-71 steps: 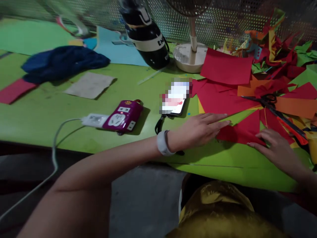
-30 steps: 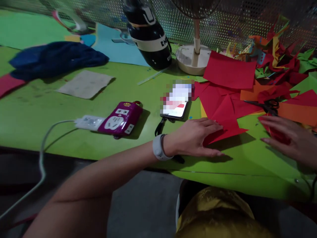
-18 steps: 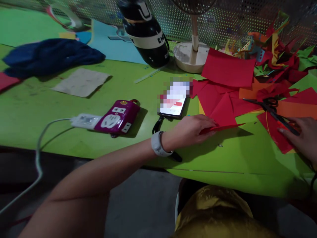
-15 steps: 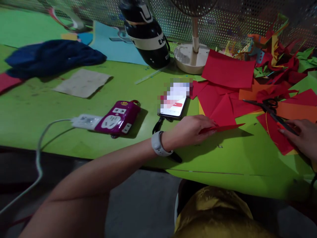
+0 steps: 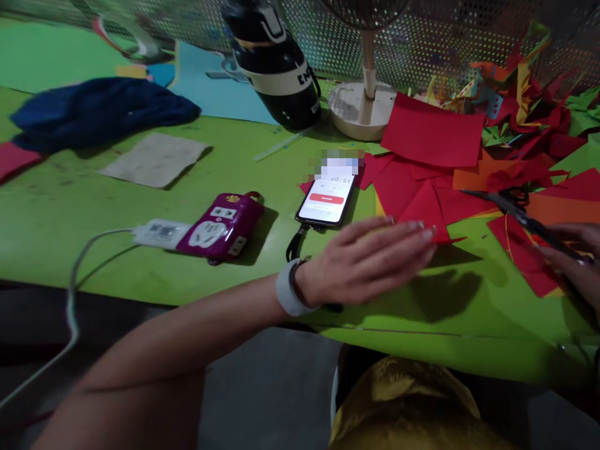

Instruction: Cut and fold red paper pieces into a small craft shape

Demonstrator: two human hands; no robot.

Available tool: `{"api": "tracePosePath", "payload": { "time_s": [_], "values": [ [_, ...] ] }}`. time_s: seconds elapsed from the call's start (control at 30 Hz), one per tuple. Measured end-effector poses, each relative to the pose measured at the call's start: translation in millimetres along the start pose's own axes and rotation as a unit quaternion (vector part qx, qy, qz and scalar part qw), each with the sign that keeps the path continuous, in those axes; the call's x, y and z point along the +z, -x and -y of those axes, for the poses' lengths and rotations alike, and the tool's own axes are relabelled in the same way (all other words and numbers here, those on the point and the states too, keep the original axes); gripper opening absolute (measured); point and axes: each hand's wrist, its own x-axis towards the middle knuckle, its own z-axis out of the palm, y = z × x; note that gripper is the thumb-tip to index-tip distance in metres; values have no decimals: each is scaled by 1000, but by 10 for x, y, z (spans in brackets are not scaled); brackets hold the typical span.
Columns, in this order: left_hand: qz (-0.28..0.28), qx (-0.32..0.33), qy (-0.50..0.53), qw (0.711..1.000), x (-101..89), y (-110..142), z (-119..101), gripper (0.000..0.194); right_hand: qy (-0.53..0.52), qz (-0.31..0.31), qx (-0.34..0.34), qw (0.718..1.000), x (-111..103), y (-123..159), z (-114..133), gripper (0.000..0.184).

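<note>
My left hand [image 5: 370, 259] hovers just above the green table [image 5: 94, 206], fingers stretched out flat, a white band on the wrist. Its fingertips lie over the near edge of a folded red paper piece [image 5: 426, 212], whose tip pokes out to the right; I cannot tell whether the hand presses it. At the right edge my right hand [image 5: 574, 259] has its fingers closed round the blade end of the black-handled scissors [image 5: 515, 203], which lie on red and orange paper.
A lit phone [image 5: 325, 200] lies just beyond my left hand. A purple power strip [image 5: 220, 228] with a white plug sits to the left. A fan base [image 5: 360, 109], black bottle [image 5: 276, 62], blue cloth [image 5: 98, 112], red sheet [image 5: 434, 134] and paper scraps [image 5: 529, 106] line the back.
My left hand rose from the red piece and spread its fingers flat. My right hand slid right and closed on the scissors' blade end.
</note>
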Motion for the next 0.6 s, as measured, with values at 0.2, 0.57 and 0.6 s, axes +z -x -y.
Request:
{"api": "tracePosePath", "payload": {
  "time_s": [0.2,0.57,0.6],
  "values": [
    [131,61,45,988,-25,-4,-151,31,-80,53,-69,993,197,-241,498,48],
    [193,-3,7,981,75,107,96,26,-52,124,-88,987,343,-305,597,29],
    [208,-16,23,978,104,129,95,28,-54,125,-89,987,351,-299,583,29]
  ]
}}
